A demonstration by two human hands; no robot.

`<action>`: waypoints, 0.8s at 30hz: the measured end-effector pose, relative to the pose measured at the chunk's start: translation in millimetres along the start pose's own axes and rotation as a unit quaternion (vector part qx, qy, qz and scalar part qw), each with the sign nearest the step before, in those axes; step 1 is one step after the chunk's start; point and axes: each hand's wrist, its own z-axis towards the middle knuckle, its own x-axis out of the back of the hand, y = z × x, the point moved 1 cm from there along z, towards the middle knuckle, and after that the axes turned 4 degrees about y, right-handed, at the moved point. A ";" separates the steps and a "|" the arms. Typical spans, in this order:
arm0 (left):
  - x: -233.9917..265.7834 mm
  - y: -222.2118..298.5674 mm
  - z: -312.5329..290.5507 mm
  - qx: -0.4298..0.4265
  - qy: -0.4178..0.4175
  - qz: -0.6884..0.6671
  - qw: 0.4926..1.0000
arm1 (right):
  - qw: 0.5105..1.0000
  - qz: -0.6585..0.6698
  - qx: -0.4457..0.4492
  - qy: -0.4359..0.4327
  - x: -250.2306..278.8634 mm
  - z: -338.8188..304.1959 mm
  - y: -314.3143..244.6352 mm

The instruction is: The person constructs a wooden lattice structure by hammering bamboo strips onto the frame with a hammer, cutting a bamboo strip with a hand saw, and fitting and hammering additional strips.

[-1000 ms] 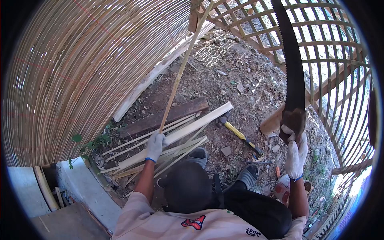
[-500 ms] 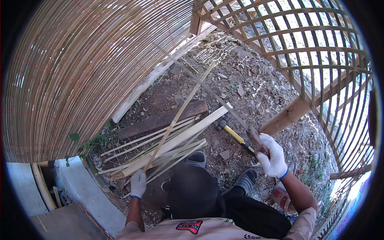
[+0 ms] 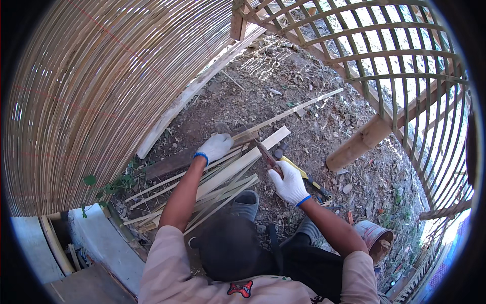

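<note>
My left hand (image 3: 216,147), in a white knitted glove, is closed round the near end of a long bamboo strip (image 3: 298,108), over a dark wooden block (image 3: 172,164). The strip slants away to the far right. My gloved right hand (image 3: 291,185) grips the brown handle of a knife (image 3: 268,157). Its point end reaches toward the strip, just right of my left hand; the blade is foreshortened and hard to make out. Several pale split bamboo pieces (image 3: 243,163) lie in a loose pile below my hands.
A hammer with a yellow and black handle (image 3: 296,167) lies beside my right hand. A slatted bamboo screen (image 3: 101,101) rises on the left, a bamboo lattice (image 3: 390,50) at far right. A thick post (image 3: 357,144) and a bucket (image 3: 372,238) stand right of me.
My left hand has moved forward from the pile's near end to the block, and the strip has swung to the right. My right hand has brought the knife leftward to the strip.
</note>
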 end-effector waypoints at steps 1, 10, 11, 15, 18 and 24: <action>-1.0 4.5 16.9 -0.005 -0.005 -0.002 1.000 | 1.000 0.009 -0.020 0.012 -3.2 0.9 -1.0; -10.1 3.9 62.9 0.067 -0.144 -0.068 0.985 | 0.982 0.127 -0.071 0.119 -51.2 -5.2 19.0; -8.9 3.2 65.3 0.069 -0.151 -0.068 0.984 | 0.981 0.136 -0.070 0.121 -51.6 -6.3 16.0; -7.9 -0.2 65.4 0.079 -0.146 -0.064 0.984 | 0.981 0.142 -0.072 0.114 -55.5 -14.7 13.9; -9.2 -0.5 66.1 0.077 -0.145 -0.045 0.985 | 0.979 0.148 -0.073 0.120 -58.9 -19.9 16.5; -12.7 -6.5 66.2 -0.005 -0.119 0.045 0.992 | 0.972 0.180 -0.089 0.120 -59.3 -18.1 20.2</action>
